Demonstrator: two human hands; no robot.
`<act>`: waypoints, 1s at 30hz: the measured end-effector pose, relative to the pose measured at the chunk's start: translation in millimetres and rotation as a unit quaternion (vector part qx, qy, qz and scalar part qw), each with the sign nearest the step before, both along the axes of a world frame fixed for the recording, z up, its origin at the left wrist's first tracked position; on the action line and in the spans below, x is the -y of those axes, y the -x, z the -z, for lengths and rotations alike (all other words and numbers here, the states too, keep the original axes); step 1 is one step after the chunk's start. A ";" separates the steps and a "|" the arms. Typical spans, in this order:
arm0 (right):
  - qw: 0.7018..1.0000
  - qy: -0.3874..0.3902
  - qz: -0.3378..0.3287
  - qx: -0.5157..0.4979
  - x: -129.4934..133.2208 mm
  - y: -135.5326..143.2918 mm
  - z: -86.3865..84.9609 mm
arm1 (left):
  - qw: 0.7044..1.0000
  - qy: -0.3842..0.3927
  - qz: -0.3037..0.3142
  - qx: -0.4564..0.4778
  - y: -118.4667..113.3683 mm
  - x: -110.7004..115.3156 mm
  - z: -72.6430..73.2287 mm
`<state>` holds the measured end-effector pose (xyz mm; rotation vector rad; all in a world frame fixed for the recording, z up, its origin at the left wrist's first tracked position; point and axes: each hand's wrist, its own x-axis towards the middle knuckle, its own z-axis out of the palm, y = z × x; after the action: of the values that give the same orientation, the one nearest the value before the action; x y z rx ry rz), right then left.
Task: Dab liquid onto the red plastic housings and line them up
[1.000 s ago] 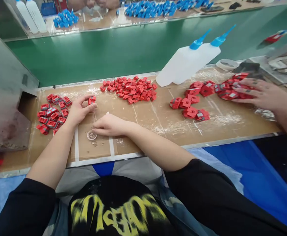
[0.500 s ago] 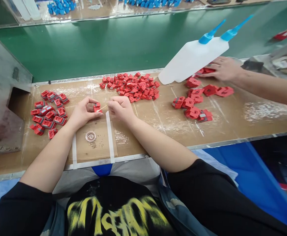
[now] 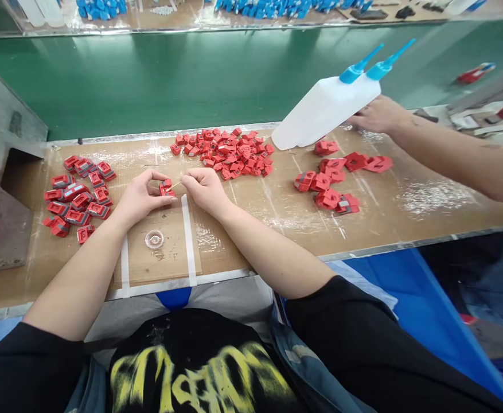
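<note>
Between its thumb and fingers, my left hand [image 3: 143, 196] grips a small red and grey plastic part [image 3: 166, 187]. My right hand [image 3: 206, 188] pinches a thin wooden stick [image 3: 176, 185], whose tip points at the part and seems to touch it. Below both hands, a small clear round dish [image 3: 154, 239] rests on a cardboard pad [image 3: 174, 267] edged with white tape. Left of my left hand lie several red and grey parts [image 3: 80, 201]. A heap of small red pieces [image 3: 229, 150] sits beyond my right hand.
Two white bottles [image 3: 326, 112] with blue nozzles lean at the back. Larger red parts [image 3: 329, 182] lie to the right. Another person's hand [image 3: 375, 115] reaches in behind the bottles. A metal box [image 3: 8, 160] stands at left; blue pieces [image 3: 260, 7] lie on the upper shelf.
The view has shifted slightly. The other person's hand has drawn in behind the bottles, and fewer red parts show there. My hands keep hold of the part and the stick.
</note>
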<state>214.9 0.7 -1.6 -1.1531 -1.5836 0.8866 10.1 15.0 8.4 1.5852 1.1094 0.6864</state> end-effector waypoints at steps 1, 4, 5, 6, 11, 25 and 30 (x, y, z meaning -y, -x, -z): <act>1.000 -0.002 0.002 0.006 -0.1 -0.2 -0.2 | 1.000 0.001 0.000 -0.001 -0.1 -0.2 0.0; 0.999 -0.012 0.018 0.027 0.2 -0.2 -1.2 | 1.000 0.003 -0.002 0.000 -0.5 -0.6 -0.4; 0.999 -0.017 0.023 0.033 0.3 -0.1 -1.5 | 1.000 0.003 -0.002 0.000 -0.6 -0.6 -0.5; 0.999 -0.022 0.024 0.035 0.2 -0.1 -1.7 | 1.000 0.003 -0.003 -0.001 -0.8 -0.5 -0.7; 0.998 -0.041 0.037 0.029 1.4 -3.8 -5.4 | 1.000 -0.002 -0.007 -0.011 -0.6 -1.0 0.4; 0.918 -0.090 -0.211 0.325 22.6 12.2 -34.5 | 0.983 -0.035 -0.123 0.131 4.0 -16.0 8.9; 0.885 -0.103 0.044 0.452 -58.9 -3.7 -38.7 | 0.979 -0.009 -0.132 0.157 6.5 -16.9 12.0</act>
<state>218.6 59.6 37.2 -1.5738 -2.2597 0.0570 3.6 31.9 -3.6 1.2983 1.0856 1.0858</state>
